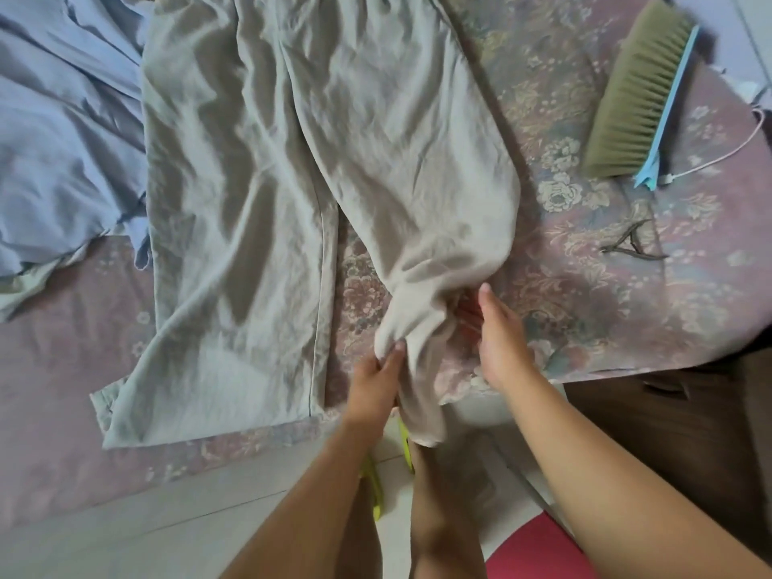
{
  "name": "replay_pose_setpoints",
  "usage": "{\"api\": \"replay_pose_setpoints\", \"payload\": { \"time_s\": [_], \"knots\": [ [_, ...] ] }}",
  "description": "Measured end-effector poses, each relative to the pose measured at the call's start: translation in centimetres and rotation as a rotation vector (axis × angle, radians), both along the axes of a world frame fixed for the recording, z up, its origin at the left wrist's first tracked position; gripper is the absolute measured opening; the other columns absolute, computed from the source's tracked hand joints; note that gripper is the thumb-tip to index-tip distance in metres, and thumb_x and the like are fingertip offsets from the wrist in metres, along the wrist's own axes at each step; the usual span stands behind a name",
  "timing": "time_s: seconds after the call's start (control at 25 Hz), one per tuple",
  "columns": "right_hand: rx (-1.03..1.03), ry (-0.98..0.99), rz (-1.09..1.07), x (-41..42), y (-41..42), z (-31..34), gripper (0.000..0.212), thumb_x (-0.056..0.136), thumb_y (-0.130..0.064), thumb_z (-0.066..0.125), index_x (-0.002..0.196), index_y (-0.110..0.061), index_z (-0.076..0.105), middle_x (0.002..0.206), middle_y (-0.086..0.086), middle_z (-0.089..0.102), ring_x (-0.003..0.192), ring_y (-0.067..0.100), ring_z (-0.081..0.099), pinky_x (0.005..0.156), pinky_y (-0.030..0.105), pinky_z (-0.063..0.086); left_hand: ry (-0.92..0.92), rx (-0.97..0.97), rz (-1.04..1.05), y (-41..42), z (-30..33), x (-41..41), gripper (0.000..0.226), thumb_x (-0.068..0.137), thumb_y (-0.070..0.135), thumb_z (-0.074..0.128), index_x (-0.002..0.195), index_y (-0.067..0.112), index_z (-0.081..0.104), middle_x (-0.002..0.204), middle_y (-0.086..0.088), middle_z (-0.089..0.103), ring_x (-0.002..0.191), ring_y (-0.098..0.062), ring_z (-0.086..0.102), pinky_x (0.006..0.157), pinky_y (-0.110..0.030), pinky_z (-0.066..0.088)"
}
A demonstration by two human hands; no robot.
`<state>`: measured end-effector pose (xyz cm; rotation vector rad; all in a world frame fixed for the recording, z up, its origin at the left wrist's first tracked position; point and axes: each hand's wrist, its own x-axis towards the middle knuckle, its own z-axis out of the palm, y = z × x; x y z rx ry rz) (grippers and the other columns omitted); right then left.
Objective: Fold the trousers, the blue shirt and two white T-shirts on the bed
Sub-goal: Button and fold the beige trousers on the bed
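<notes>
The bunched trousers (317, 169) hem is pinched by the left hand (376, 378); right hand (499, 344) flat, released. Overhanging cloth could be dragged off the bed (585, 252).

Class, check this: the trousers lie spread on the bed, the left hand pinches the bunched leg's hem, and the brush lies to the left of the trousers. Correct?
Not quite. The head view shows the brush lying to the right of the trousers, not left. The rest holds: trousers on the bed, left hand pinching the hem.
</notes>
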<state>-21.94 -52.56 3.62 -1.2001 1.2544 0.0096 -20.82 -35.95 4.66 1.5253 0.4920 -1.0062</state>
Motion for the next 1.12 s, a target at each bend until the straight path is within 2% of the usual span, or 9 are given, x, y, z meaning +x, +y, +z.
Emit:
{"api": "replay_pose_setpoints", "payload": {
  "time_s": [0.08,0.2,0.28,0.36,0.52,0.64,0.8,1.0,1.12],
  "knots": [
    [0.217,0.068,0.051,-0.9,-0.7,-0.2,0.044,0.077,-0.067,0.055,0.102,-0.031,0.059,0.094,-0.005,0.061,0.075,0.007,0.056,0.070,0.027,0.046,0.207,-0.252,0.256,-0.5,2.2,0.8,0.031,0.096,0.028,0.050,0.111,0.006,0.065,0.105,-0.017,0.069,0.093,-0.029,0.066,0.074,-0.040,0.056],
    [0.798,0.037,0.118,-1.8,-0.2,1.5,0.041,0.067,-0.064,0.066,0.080,-0.025,0.061,0.065,-0.004,0.056,0.057,0.011,0.052,0.053,0.023,0.042,0.309,-0.357,0.354,-0.7,4.8,0.9,0.039,0.094,0.030,0.051,0.120,0.004,0.060,0.117,-0.019,0.064,0.102,-0.030,0.063,0.077,-0.038,0.056],
    [0.901,-0.023,0.060,-2.1,0.5,2.4,0.051,0.078,-0.053,0.061,0.108,-0.012,0.066,0.099,0.011,0.069,0.094,0.024,0.064,0.081,0.037,0.052,0.297,-0.340,0.330,-1.0,5.8,0.6,0.039,0.088,0.027,0.057,0.119,0.003,0.060,0.116,-0.021,0.064,0.094,-0.029,0.065,0.070,-0.036,0.057],
    [0.935,-0.052,0.026,-2.0,0.8,2.9,0.056,0.087,-0.043,0.054,0.129,-0.005,0.054,0.124,0.019,0.060,0.116,0.030,0.057,0.102,0.044,0.041,0.256,-0.334,0.311,-1.2,6.8,0.2,0.034,0.084,0.017,0.062,0.116,0.007,0.062,0.108,-0.017,0.067,0.083,-0.025,0.067,0.065,-0.034,0.058],
    [0.914,0.012,-0.106,-2.7,1.6,4.0,0.072,0.079,-0.057,0.062,0.130,-0.007,0.052,0.120,0.010,0.063,0.102,0.024,0.064,0.088,0.039,0.052,0.231,-0.399,0.338,-1.2,8.7,-1.0,0.025,0.086,0.003,0.058,0.109,0.011,0.063,0.091,-0.010,0.071,0.073,-0.020,0.069,0.060,-0.032,0.058],
    [0.896,-0.091,-0.150,-4.2,3.4,3.5,0.080,0.069,-0.077,0.051,0.120,-0.015,0.057,0.095,-0.007,0.071,0.085,0.010,0.068,0.075,0.028,0.056,0.253,-0.438,0.342,-0.7,9.3,-1.9,0.022,0.087,0.004,0.056,0.107,0.009,0.064,0.091,-0.010,0.072,0.074,-0.019,0.070,0.063,-0.031,0.059],
    [0.950,-0.235,-0.266,-6.1,5.0,5.1,0.051,0.087,-0.048,0.053,0.108,-0.004,0.067,0.103,0.017,0.070,0.089,0.029,0.070,0.075,0.041,0.058,0.239,-0.357,0.329,0.6,10.3,-3.3,0.019,0.092,0.004,0.051,0.108,0.008,0.061,0.085,-0.006,0.072,0.069,-0.016,0.069,0.058,-0.028,0.058],
    [0.540,-0.333,-0.343,-7.8,3.4,5.7,0.035,0.088,-0.012,0.060,0.122,-0.005,0.057,0.111,0.014,0.067,0.096,0.025,0.067,0.066,0.032,0.058,0.146,-0.086,0.324,1.3,10.2,-4.3,0.011,0.092,0.018,0.058,0.102,0.014,0.060,0.093,-0.005,0.065,0.076,-0.019,0.063,0.057,-0.032,0.053],
    [0.386,-0.369,-0.317,-9.0,3.0,6.5,0.020,0.087,0.000,0.059,0.106,-0.007,0.059,0.098,0.012,0.068,0.080,0.019,0.069,0.063,0.030,0.057,0.194,-0.014,0.300,0.1,10.2,-6.2,0.040,0.082,0.015,0.071,0.114,0.021,0.047,0.107,-0.007,0.061,0.089,-0.025,0.063,0.059,-0.038,0.053]
  ]
}}
